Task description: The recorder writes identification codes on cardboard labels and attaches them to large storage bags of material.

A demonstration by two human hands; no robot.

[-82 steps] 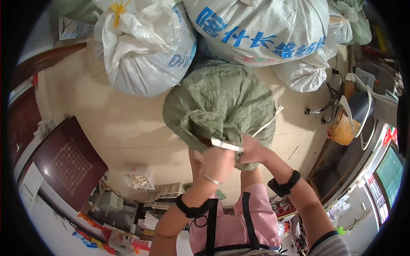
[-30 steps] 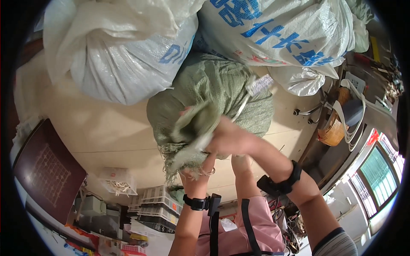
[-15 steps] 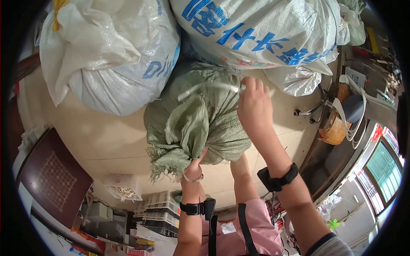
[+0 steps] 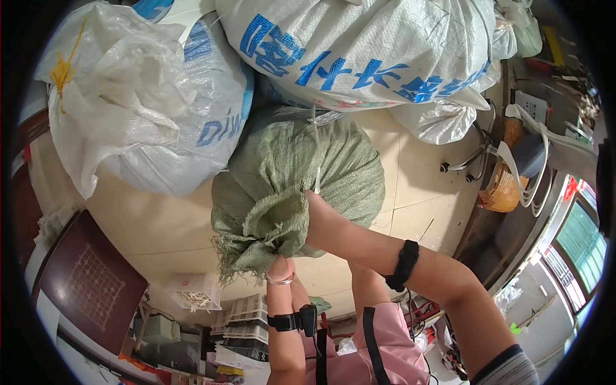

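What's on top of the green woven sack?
A pale strap runs over the green woven sack toward the right hand; the left hand holds the sack's gathered neck. Much of both hands, the strap's near end and the sack's contents are covered.

2 blue-printed white sacks (image 4: 359,38) stand side by side.

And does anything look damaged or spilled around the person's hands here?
Yes: the bulging green woven sack has a frayed edge at its gathered top, with ragged loose threads beside the left hand. I see no spill.
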